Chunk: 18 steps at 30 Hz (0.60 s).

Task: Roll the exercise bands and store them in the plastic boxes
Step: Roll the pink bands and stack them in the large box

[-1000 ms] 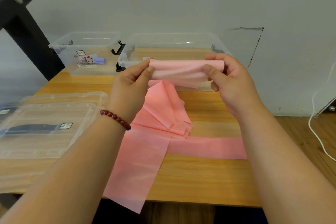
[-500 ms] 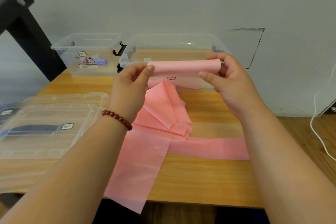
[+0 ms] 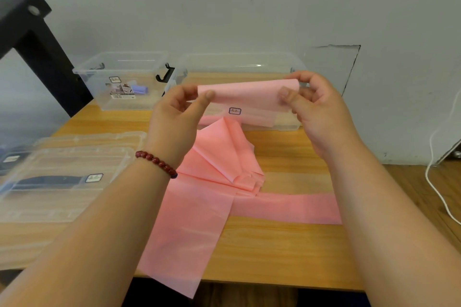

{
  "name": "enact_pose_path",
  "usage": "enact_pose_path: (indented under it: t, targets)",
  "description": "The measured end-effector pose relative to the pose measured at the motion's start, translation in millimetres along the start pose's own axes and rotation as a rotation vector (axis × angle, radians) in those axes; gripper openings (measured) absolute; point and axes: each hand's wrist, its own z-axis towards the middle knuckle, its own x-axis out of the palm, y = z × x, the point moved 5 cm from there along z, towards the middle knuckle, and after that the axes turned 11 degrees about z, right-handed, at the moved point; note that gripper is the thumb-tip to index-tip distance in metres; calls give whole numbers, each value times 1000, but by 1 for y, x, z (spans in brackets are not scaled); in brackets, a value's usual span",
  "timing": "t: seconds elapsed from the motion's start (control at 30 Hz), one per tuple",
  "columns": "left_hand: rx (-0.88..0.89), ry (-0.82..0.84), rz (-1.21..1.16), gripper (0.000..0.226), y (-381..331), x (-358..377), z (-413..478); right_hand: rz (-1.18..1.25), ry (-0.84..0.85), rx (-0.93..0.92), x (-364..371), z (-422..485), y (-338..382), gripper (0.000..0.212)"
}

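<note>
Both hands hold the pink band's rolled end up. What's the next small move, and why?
Probably roll one more turn, taking up slack. The left hand and right hand pinch only a thin roll of the pink band; most of it lies loose on the table, one end over the near edge.

A wooden table (image 3: 274, 244) lies below the fingers (image 3: 306, 80). A black frame (image 3: 37, 57) stands far to their left, a white cable (image 3: 427, 172) runs at their lower right, and a grey wall (image 3: 224, 7) rises behind them.
</note>
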Motion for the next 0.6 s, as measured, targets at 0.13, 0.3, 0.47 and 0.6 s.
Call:
enact_pose_path:
  t: [0.13, 0.3, 0.47, 0.6]
  targets:
    - [55, 11, -45, 8, -11, -2, 1, -48, 15, -17, -1, 1, 1, 25]
    - [149, 91, -36, 20, -17, -3, 2, -56, -31, -57, -2, 2, 6, 12]
    - [121, 75, -72, 21, -17, -5, 5, -81, -72, -93, -2, 3, 13, 9]
    - [147, 76, -63, 26, -21, -4, 6, -31, -68, -98, 1, 2, 17, 21]
